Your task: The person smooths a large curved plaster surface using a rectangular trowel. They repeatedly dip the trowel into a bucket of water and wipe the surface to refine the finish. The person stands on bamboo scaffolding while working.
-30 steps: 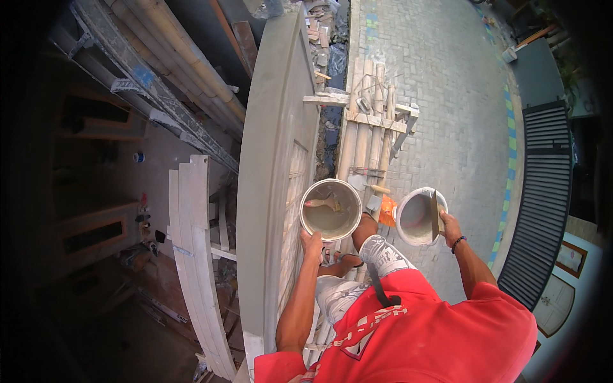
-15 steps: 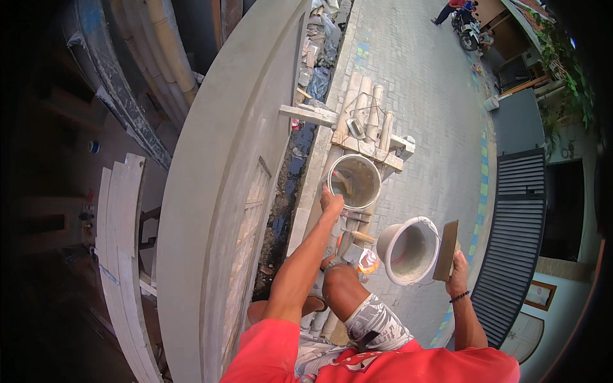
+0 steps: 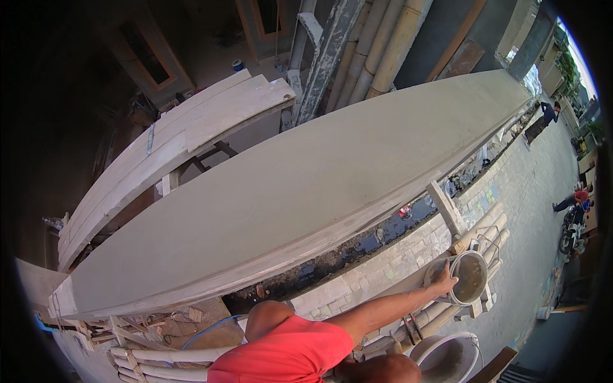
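Observation:
My left arm stretches to the right, and my left hand point(image 3: 442, 284) is closed on the rim of a grey bucket point(image 3: 472, 273). The bucket rests on round scaffold poles, its mouth tilted toward the view. Nearer to me stands a second, pale bucket point(image 3: 447, 357), partly cut off by the lower edge. Beside it, the edge of a flat brown rectangular board point(image 3: 497, 366) shows; my right hand is out of view. Tool handles point(image 3: 414, 329) lie between the two buckets. Across the middle runs a long wall top point(image 3: 300, 191) with smooth grey plaster.
A debris-strewn drain point(image 3: 348, 252) runs along the wall's foot. A wooden bracket point(image 3: 446, 207) juts out near the bucket. Pale planks point(image 3: 185, 143) and bamboo poles point(image 3: 386, 54) stand behind the wall. People point(image 3: 575, 199) and a motorcycle point(image 3: 568, 233) are down the paved lane.
My view has swung left toward the wall, so its plastered top now fills the middle. My left hand stays at the bucket. My right hand, which held the board, has left the picture.

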Motion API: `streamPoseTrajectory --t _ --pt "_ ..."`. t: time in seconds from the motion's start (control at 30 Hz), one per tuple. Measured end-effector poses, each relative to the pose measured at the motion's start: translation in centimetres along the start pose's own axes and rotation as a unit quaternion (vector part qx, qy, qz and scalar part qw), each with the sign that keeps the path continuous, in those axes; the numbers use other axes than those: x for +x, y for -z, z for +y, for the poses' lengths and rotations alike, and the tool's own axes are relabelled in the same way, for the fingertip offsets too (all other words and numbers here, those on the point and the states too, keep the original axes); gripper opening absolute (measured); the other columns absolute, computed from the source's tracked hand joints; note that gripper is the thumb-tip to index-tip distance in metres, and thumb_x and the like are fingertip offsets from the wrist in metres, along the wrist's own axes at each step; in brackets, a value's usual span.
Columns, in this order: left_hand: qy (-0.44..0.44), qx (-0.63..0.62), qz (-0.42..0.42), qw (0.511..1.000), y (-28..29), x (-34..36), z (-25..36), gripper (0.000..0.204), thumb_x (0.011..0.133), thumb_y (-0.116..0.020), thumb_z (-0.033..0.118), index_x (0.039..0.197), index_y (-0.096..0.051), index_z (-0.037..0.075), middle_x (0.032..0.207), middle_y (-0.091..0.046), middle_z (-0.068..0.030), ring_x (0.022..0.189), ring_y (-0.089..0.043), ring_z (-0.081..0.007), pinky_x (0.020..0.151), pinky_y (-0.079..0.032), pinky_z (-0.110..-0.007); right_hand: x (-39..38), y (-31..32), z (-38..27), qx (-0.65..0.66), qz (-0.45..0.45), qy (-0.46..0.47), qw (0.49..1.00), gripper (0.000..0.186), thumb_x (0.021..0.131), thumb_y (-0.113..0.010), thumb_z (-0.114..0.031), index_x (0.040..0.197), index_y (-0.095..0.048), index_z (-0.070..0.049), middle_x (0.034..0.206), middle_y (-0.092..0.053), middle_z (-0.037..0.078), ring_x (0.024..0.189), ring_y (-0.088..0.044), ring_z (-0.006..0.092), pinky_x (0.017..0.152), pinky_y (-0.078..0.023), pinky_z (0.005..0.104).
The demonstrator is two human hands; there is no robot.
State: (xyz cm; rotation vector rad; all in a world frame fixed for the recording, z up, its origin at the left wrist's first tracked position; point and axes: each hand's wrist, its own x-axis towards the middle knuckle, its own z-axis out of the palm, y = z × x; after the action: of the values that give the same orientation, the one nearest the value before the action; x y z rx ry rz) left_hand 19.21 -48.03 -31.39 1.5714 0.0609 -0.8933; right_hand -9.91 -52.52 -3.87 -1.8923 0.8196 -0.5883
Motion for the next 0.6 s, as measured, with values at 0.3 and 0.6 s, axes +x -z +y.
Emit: streamPoseTrajectory --t 0.3,0.6 --pt "-0.025 -0.129 -0.218 0.967 2.7 -3.7 0.6 0.092 0.087 -0.066 0.034 0.155 -0.005 0.018 0.155 -0.022 -0.0196 0.133 -0.038 -0.0433 0.089 -0.048 -0.064 3.4 3.4 0.7 -0.01 0.007 0.093 0.996 0.038 0.099 -0.051 -0.026 0.128 -0.052 -0.001 0.102 -0.058 0.001 0.089 -0.056 0.0099 0.076 -0.045 0.0238" --pt "-0.06 -0.029 -0.199 0.978 4.8 -4.9 -0.3 0.086 0.086 -0.065 0.035 0.152 -0.02 0.005 0.133 -0.05 -0.0241 0.077 -0.065 -0.0249 0.06 -0.056 -0.037 1.9 3.6 -3.8 0.202 -0.036 0.093 0.974 0.038 0.102 -0.047 -0.02 0.135 -0.047 -0.001 0.117 -0.059 0.004 0.099 -0.059 0.0117 0.083 -0.051 0.0244"
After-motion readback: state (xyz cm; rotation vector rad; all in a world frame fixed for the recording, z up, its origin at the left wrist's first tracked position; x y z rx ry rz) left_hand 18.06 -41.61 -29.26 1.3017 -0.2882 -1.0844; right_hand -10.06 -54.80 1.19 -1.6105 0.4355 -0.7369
